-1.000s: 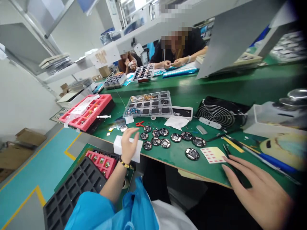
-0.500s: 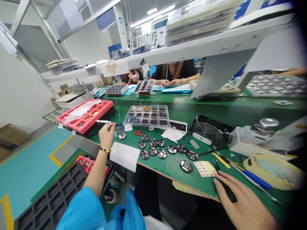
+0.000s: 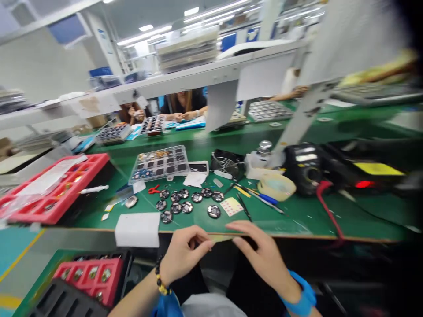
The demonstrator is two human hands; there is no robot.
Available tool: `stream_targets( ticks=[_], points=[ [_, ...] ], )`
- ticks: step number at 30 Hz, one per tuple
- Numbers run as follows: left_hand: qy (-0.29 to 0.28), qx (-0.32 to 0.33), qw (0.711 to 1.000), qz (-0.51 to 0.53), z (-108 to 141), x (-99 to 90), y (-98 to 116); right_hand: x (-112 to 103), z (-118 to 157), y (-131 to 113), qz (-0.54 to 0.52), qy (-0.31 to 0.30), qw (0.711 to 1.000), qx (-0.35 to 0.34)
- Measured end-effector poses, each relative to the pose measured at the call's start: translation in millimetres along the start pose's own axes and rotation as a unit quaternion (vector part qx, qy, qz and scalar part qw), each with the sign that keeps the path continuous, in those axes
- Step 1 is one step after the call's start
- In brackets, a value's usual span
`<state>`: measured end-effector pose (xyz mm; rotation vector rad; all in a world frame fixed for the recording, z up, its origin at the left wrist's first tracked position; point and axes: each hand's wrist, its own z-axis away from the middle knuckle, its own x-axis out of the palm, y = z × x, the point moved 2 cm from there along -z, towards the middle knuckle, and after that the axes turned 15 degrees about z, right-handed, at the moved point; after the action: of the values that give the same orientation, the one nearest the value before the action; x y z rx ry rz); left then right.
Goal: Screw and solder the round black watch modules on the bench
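Observation:
At the table's front edge my left hand [image 3: 188, 248] has its thumb and forefinger pinched together; anything between the tips is too small to make out. My right hand [image 3: 261, 253] is opposite it, thumb and fingers apart, holding nothing I can see. Beyond the hands lie several round black parts [image 3: 187, 207], one of them [image 3: 213, 211] set apart near the front. Beside that one is a pale sheet with pink dots [image 3: 231, 206], with black tweezers [image 3: 243, 208] at its right. A white paper [image 3: 137, 229] hangs over the edge at left.
A clear compartment box [image 3: 158, 163], red pliers [image 3: 153, 189] and a small fan [image 3: 226, 163] stand farther back. At left is a red tray [image 3: 95, 171]; at right, a yellowish dish [image 3: 277, 186] and a black device [image 3: 304, 169]. Co-workers' hands [image 3: 183, 116] show under the shelf.
My view has swung right. My left hand has come from near the red tray to the middle front edge. My right hand has left the tweezers and moved close to the left.

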<state>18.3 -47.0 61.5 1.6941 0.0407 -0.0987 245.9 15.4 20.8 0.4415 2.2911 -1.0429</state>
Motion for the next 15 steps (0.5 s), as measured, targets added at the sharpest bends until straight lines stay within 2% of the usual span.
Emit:
stream_targets(
  ticks=[2, 5, 8, 11, 15],
  points=[
    [-0.031, 0.013, 0.999, -0.037, -9, 24.3, -13, 3, 2, -13, -0.037, -0.051, 0.998, 0.019],
    [-0.049, 0.04, 0.996, -0.061, -20, 40.7, -26, 2, 3, -19, -0.076, -0.054, 0.992, 0.082],
    [-0.075, 0.045, 0.994, -0.062, -26, 43.3, -35, -2, 6, -16, -0.081, -0.059, 0.986, 0.131],
    [-0.099, 0.037, 0.992, -0.062, -29, 41.7, -41, -4, 7, -16, -0.087, -0.09, 0.981, 0.148],
    [-0.079, 0.062, 0.992, -0.073, -32, 34.7, -49, 0, 2, -18, -0.093, -0.109, 0.976, 0.166]
  ],
)
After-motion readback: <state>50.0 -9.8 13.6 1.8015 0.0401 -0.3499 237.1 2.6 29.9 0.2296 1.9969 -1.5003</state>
